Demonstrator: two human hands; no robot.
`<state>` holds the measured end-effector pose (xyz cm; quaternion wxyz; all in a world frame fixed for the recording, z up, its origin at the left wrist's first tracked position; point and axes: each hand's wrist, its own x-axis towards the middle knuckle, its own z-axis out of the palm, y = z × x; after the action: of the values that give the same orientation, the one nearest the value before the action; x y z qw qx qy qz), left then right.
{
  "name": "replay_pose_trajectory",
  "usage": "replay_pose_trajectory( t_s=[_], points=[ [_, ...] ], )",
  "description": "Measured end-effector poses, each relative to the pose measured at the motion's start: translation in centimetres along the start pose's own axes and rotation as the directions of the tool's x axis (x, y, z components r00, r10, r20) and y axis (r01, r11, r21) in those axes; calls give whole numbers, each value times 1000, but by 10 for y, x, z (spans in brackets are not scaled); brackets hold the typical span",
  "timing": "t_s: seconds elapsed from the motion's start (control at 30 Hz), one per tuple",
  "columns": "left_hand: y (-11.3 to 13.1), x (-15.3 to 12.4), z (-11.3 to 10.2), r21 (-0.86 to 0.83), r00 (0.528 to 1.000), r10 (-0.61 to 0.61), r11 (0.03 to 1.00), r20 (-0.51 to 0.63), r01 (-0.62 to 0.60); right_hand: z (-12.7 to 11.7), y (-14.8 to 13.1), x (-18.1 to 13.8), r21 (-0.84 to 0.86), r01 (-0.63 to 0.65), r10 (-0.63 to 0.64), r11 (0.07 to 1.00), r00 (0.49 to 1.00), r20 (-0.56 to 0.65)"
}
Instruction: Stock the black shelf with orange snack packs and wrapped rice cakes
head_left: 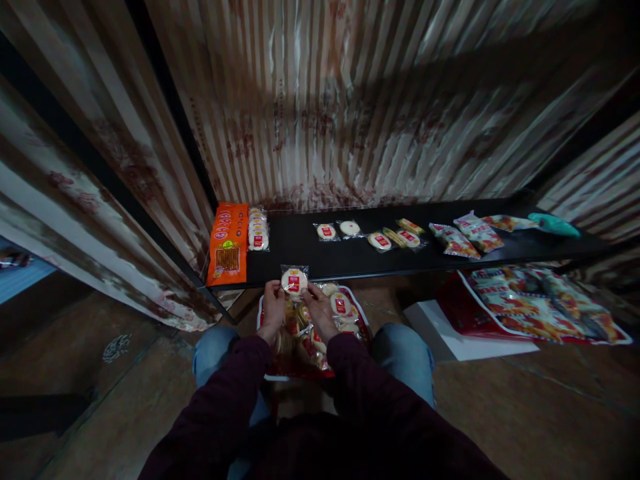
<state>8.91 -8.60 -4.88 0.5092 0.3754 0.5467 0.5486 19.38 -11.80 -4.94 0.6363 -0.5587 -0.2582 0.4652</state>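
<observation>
Between my two hands is a round white packaged cracker point(294, 281) with a red label, in clear wrap. My left hand point(273, 308) pinches its left edge, and my right hand point(320, 310) grips its right edge. Beneath them, between my knees, is a red tray with a white rim point(367, 319), filled with more wrapped round crackers point(342, 305) and yellowish packets. Ahead on the black shelf point(293, 257), a row of similar wrapped crackers point(258, 237) lies beside an orange snack bag point(229, 243).
Farther right on the shelf lie loose crackers point(380, 241), yellow packets point(410, 226), red-and-white snack bags point(454, 240) and a teal packet point(554, 225). A second red tray point(470, 313) with snack bags rests on the floor at right, by a white box point(445, 330). Striped curtains point(320, 100) hang behind.
</observation>
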Motion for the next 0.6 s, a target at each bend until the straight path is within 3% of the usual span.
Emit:
replay_pose_trajectory(
  t_s=[0.43, 0.6],
  points=[
    [17, 18, -4, 56, 990, 139, 989, 3, -139, 23, 4, 23, -28, 98, -96, 995, 994, 48],
    [19, 32, -6, 231, 960, 274, 932, 57, -279, 31, 7, 35, -95, 137, -136, 986, 991, 16]
  ],
)
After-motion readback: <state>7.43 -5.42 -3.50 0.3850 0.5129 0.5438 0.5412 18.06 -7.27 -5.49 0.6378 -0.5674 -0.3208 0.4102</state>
